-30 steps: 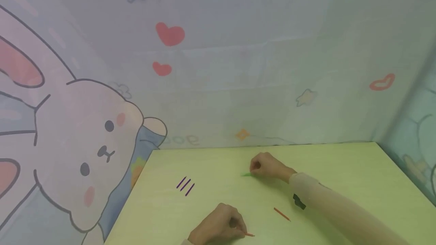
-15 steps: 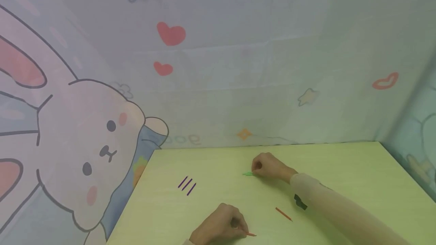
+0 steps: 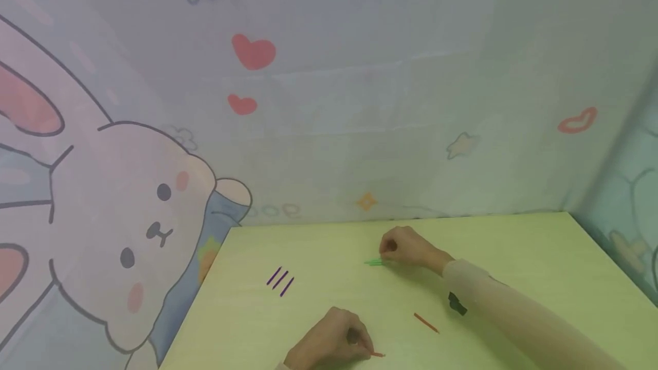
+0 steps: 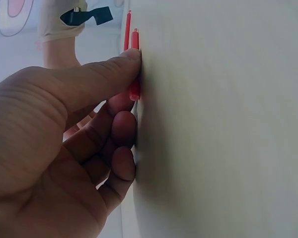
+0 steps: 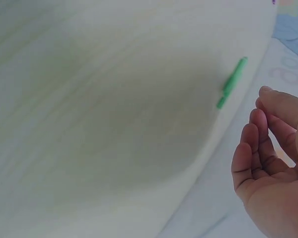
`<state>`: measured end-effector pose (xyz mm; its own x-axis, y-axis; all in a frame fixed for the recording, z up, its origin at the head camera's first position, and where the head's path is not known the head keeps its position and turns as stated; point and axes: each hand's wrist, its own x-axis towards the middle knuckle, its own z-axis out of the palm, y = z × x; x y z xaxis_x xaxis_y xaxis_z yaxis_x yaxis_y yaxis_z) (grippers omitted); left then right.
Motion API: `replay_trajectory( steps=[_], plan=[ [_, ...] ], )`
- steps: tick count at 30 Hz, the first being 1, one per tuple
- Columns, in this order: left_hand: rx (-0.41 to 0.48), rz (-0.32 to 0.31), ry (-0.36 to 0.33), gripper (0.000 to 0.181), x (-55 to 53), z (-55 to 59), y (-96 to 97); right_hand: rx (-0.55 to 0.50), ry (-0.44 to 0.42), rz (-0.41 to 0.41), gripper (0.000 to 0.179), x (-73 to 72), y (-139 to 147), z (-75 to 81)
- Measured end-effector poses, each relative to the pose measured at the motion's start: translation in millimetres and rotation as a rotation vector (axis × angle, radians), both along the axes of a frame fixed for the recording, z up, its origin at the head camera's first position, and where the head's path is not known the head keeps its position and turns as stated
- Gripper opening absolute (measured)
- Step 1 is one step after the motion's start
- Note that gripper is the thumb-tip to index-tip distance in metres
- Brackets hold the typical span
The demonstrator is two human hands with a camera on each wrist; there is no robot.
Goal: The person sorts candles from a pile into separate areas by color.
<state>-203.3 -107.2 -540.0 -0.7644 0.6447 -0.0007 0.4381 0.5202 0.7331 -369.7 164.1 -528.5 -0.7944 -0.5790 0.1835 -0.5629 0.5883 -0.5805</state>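
Observation:
My left hand [image 3: 331, 340] pinches a thin red stick [image 4: 135, 89] with a narrow tip, like a small candle, between thumb and fingers, low over the table. Another red stick [image 3: 426, 323] lies slantwise on the table, right of that hand. Farther back, my right hand [image 3: 408, 247] is close to several thin green sticks [image 3: 373, 262]. In the right wrist view, the green sticks [image 5: 232, 82] lie on the table, apart from the right hand [image 5: 275, 148], whose loosely curled fingers hold nothing. Exactly how many green sticks lie there is hard to tell.
Three purple sticks [image 3: 280, 281] lie side by side, slanted, at the left of the pale yellow-green table [image 3: 319, 244]. Behind the table hangs a cloth backdrop [image 3: 334, 101] with a printed rabbit and hearts. The right forearm reaches across the table's right part.
The right fingers have come away from the green sticks, which now lie on the table; the hand has risen slightly. The left hand with its red stick has stayed in place.

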Motion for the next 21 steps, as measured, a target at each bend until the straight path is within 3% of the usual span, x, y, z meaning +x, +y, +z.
replay_trajectory(
  steps=[4,7,13,21],
  plan=[
    [0.017,0.026,-0.101,0.016,-0.6,-1.1,-0.3,-0.032,0.009,-0.021,0.006,7.2,10,8.6],
    [0.004,0.045,-0.123,0.017,-1.7,-1.2,0.4,-0.054,0.015,-0.062,0.012,15.2,19,15.8],
    [-0.007,0.042,-0.060,0.019,-2.4,-1.0,0.8,-0.044,-0.007,-0.143,0.019,43.9,42,32.1],
    [-0.002,0.045,-0.088,0.016,-0.9,-3.9,0.2,-0.070,-0.112,-0.169,0.018,97.5,73,40.2]
  ],
)
